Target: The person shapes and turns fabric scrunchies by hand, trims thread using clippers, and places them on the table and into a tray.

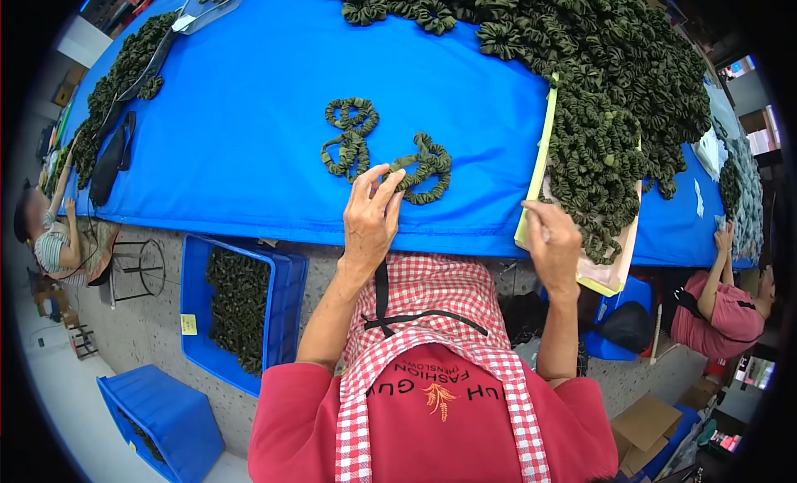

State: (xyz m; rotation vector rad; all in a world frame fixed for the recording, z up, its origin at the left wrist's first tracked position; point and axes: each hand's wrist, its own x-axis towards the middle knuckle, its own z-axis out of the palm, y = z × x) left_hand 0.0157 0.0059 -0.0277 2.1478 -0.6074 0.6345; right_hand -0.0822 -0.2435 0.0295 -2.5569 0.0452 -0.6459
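Dark green gathered scrunchies lie in small groups on the blue cloth before me. My left hand (pixel 371 213) reaches over the front edge, thumb and forefinger pinched at the near-left end of a scrunchie (pixel 430 182) in the right-hand group. Just left of it, more scrunchies (pixel 349 147) lie overlapping in a short column. My right hand (pixel 554 241) is beside the left wall of a pale yellow tray (pixel 544 143), its fingers curled near the rim; what they hold, if anything, is hidden. Scrunchies (pixel 591 159) fill the tray in a heap.
A large scrunchie pile (pixel 573 35) spreads behind the tray. More lie along the table's left side, by a dark strap (pixel 112 163). Blue bins (pixel 286 300) stand on the floor at left. One person (pixel 66 242) works at far left, another (pixel 718 304) at right.
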